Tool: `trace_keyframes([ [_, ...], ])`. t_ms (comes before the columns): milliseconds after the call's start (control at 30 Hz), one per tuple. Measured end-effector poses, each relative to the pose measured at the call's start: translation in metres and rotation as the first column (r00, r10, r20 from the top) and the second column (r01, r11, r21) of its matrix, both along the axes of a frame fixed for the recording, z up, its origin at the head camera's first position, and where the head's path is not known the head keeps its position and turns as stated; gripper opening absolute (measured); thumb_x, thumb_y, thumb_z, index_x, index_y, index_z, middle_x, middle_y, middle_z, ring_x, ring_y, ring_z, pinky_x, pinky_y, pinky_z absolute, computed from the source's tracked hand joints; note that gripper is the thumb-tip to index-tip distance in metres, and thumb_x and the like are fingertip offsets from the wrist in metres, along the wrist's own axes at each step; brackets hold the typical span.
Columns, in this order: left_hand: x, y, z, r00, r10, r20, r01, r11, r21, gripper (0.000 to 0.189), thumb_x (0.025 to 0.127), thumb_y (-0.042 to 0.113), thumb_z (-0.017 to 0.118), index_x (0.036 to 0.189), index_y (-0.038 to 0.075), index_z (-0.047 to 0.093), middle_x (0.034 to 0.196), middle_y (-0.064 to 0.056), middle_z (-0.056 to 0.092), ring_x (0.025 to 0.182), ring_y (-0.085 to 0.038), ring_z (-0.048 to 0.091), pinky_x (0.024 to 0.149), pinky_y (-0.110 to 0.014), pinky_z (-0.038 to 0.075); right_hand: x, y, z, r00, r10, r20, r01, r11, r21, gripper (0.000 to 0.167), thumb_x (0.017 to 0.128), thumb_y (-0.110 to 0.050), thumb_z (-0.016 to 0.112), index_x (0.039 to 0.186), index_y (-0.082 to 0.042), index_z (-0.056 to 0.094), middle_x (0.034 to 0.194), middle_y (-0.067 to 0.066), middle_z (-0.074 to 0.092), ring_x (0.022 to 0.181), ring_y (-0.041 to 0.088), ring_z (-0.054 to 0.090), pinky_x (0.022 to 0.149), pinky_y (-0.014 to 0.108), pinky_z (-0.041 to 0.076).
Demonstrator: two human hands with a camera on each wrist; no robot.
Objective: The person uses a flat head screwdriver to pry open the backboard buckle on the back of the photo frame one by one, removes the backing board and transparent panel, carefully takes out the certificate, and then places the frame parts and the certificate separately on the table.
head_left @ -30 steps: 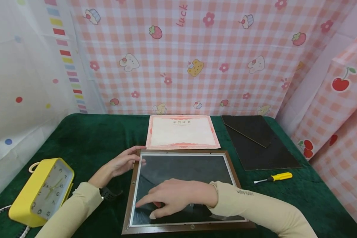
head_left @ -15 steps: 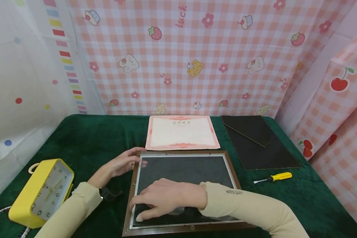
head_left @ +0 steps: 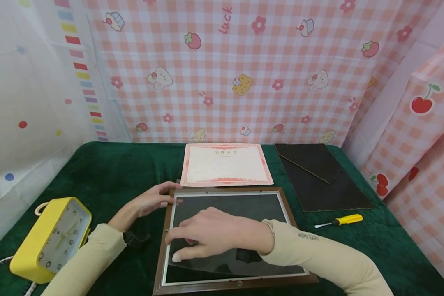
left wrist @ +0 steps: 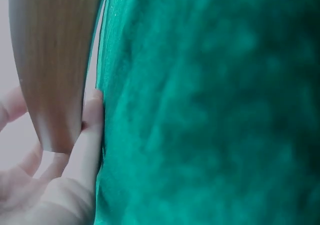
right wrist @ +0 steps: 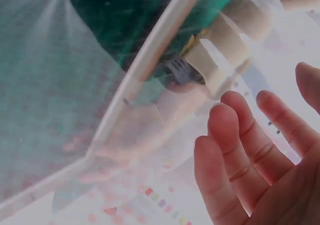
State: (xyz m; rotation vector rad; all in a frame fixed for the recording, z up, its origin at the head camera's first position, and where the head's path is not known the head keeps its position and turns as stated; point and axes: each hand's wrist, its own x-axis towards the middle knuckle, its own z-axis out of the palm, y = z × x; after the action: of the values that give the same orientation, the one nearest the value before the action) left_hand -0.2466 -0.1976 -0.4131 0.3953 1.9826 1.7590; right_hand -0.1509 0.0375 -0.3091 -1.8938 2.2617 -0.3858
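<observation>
A brown wooden picture frame (head_left: 207, 286) with a pale inner lip lies flat on the green cloth. My left hand (head_left: 151, 202) holds its far left corner; in the left wrist view the wooden rail (left wrist: 52, 60) sits between thumb and fingers. Inside the frame is a clear sheet (head_left: 237, 203) with dark reflections, and a curved edge shows near the front side. My right hand (head_left: 214, 234) hovers over its left half, index finger close to the left rail. The right wrist view shows the fingers (right wrist: 225, 135) spread loosely, gripping nothing, beside a reflected hand and arm.
Behind the frame lies a certificate (head_left: 225, 166) with a red border. Dark backing boards (head_left: 322, 193) lie at the right, with a yellow-handled screwdriver (head_left: 340, 221) in front. A yellow alarm clock (head_left: 40, 238) stands at the left. Checked curtains hang behind.
My right hand shifted left and toward the front, then back and slightly right. The reflections in the clear sheet changed, and a curved edge now shows near the front rail. The left hand stays put.
</observation>
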Motion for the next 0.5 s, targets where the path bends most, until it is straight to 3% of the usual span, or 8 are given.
trace_keyframes([
  [167,-0.002,0.001,0.002,0.994,-0.018,-0.103,0.009,0.996,-0.089,0.043,0.086,0.006,0.055,0.125,0.000,0.039,0.128,-0.019,0.033,0.108,-0.032,0.043,0.091,-0.048,0.033,0.002,0.013,0.015,0.999,-0.031,-0.037,0.028,0.997,-0.069,0.037,0.088,-0.038,0.052,0.119,-0.018,0.052,0.078,-0.010,0.051,0.053,-0.002,0.038,0.042,0.014,0.027],
  [300,-0.002,0.001,0.004,0.980,-0.034,-0.194,0.001,0.986,-0.169,0.044,0.086,0.009,0.056,0.126,0.000,0.040,0.128,-0.019,0.036,0.108,-0.033,0.035,0.089,-0.048,0.034,0.005,0.024,0.028,0.994,-0.063,-0.094,0.052,0.992,-0.119,0.041,0.084,-0.042,0.055,0.118,-0.019,0.051,0.076,-0.011,0.048,0.051,-0.001,0.035,0.043,0.014,0.026],
  [500,0.000,0.004,0.006,0.972,-0.039,-0.233,-0.015,0.973,-0.229,0.046,0.086,0.009,0.056,0.127,0.001,0.038,0.128,-0.020,0.036,0.108,-0.035,0.038,0.088,-0.049,0.034,0.009,0.043,0.043,0.979,-0.126,-0.160,0.090,0.972,-0.215,0.047,0.078,-0.048,0.060,0.115,-0.019,0.052,0.076,-0.011,0.049,0.055,-0.001,0.037,0.047,0.013,0.028],
])
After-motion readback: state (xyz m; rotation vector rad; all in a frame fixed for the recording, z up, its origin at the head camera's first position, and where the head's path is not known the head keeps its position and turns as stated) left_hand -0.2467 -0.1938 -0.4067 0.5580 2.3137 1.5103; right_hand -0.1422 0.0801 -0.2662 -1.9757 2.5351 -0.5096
